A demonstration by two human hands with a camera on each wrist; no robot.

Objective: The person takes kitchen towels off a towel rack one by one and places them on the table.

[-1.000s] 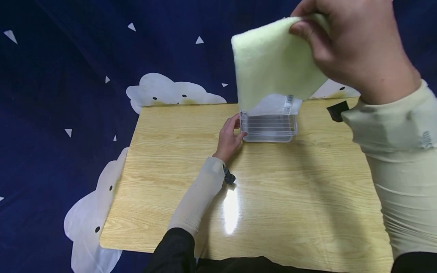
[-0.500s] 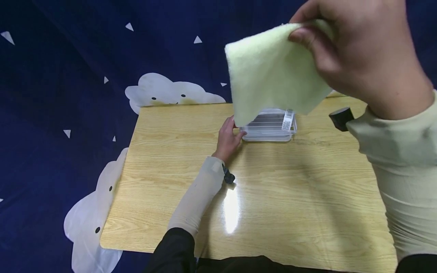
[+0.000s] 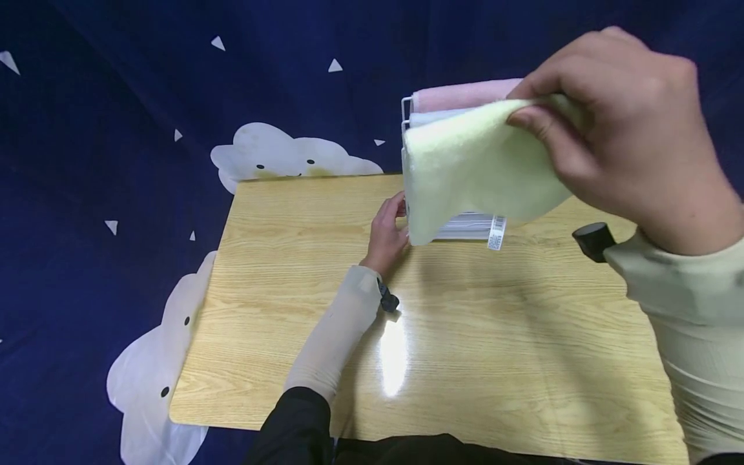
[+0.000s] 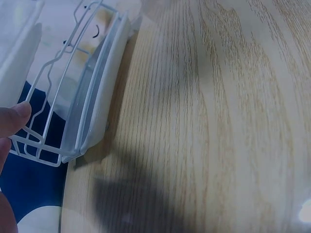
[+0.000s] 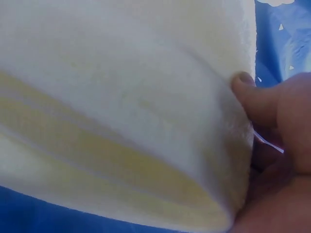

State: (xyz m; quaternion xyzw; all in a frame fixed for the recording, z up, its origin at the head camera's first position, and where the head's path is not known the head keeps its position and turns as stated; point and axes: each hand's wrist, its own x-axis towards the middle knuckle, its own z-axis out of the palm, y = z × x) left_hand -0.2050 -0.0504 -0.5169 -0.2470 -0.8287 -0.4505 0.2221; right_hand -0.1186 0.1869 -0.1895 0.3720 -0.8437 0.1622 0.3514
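A pale yellow cloth (image 3: 482,168) hangs folded from my right hand (image 3: 628,129), its upper edge pinched between thumb and fingers. Behind it stands a white wire rack (image 4: 38,144), on which a pink cloth (image 3: 459,97) and a pale blue cloth (image 3: 433,117) hang from upper bars. The yellow cloth covers much of the rack in the head view. My left hand (image 3: 385,239) holds the rack's lower left side, the thumb (image 4: 19,112) on a wire in the left wrist view. A white tray (image 4: 106,99) forms the rack's base. In the right wrist view the cloth sags in a loop.
The rack stands at the back of a wooden table (image 3: 290,290), near its far edge. A white tag (image 3: 496,232) with print shows below the yellow cloth. A dark blue curtain (image 3: 279,64) with clouds and triangles hangs behind. Black cameras sit on both wrists.
My right hand has lowered toward the rack and slightly right, bringing the yellow cloth down. The pink and blue cloths now show behind it. My left hand stays at the rack.
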